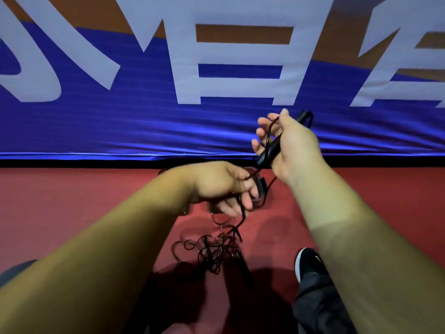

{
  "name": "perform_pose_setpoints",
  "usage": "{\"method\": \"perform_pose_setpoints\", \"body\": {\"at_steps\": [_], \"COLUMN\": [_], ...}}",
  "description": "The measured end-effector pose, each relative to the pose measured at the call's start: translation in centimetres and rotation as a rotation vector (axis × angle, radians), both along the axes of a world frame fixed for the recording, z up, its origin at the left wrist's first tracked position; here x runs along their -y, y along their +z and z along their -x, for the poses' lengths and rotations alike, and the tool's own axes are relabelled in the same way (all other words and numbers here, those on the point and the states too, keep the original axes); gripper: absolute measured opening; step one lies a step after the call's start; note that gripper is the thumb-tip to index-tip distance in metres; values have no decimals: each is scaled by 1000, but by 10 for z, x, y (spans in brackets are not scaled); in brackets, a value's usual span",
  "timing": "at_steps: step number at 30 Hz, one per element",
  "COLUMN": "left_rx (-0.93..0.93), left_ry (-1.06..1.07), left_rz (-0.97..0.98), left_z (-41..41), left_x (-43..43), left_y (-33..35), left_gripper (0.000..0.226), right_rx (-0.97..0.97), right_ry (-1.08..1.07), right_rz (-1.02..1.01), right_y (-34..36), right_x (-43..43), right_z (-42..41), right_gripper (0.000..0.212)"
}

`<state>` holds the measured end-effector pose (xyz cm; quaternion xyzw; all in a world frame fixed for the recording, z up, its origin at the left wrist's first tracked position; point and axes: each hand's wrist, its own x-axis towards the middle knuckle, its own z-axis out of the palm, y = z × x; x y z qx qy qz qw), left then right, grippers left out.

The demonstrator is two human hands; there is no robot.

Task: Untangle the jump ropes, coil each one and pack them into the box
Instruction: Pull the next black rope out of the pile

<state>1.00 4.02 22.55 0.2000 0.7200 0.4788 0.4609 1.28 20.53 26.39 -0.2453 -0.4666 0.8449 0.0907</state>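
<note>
Jump ropes (212, 254) dangle from left hand (224, 186); right hand (289, 145) holds handle (269, 148).

Hands: two, left hand (222, 185), right hand (292, 147). Black handles clearly seen: two, held handle (267, 150), floor handle (246, 271). Rope tangle (212, 253): one; rope count unclear. Shoe (309, 262): one. Banner (144, 121): one.

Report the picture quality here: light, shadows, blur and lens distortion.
Head view: the wide-angle lens stretches both forearms toward the lower corners. Head view: a heavy dark shadow lies on the red floor below the rope tangle. Head view: the left hand looks slightly soft; the right hand and its black handle look sharper. Head view: a bright blue sheen on the banner folds.
</note>
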Motion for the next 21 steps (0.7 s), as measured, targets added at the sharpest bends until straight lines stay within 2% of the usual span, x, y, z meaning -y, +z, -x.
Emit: {"method": "perform_pose_setpoints", "body": {"at_steps": [2, 4, 5, 7, 10, 12, 14, 16, 19, 21], "left_rx": [54, 82, 116, 207, 323, 387, 442, 448, 371, 268], "left_ry": [145, 336, 434, 594, 789, 893, 949, 977, 942, 892], "left_rz": [-124, -238, -290, -409, -576, -656, -711, -724, -684, -608], "left_z": [9, 19, 23, 31, 42, 47, 49, 51, 54, 52], "left_x": [8, 16, 19, 23, 28, 32, 33, 34, 36, 35], "left_y": [18, 33, 40, 47, 48, 47, 46, 44, 44, 46], "left_gripper": [24, 22, 22, 21, 26, 32, 38, 39, 39, 33], "right_rx": [121, 217, 238, 234, 176, 104, 34, -10, -12, 4], "right_ry": [53, 181, 292, 521, 686, 695, 705, 673, 592, 551], "right_rz": [-295, -529, -583, -539, -370, -316, -368, -449, -528, -500], "right_y": [-7, -13, -16, -16, -13, -14, -18, -23, -25, -25], "right_x": [-6, -9, -8, -1, 15, 23, 28, 32, 33, 33], "right_z": [0, -3, -7, -18, -28, -28, -27, -26, -23, -21], "right_gripper": [36, 30, 25, 18, 28, 33, 37, 31, 13, 9]}}
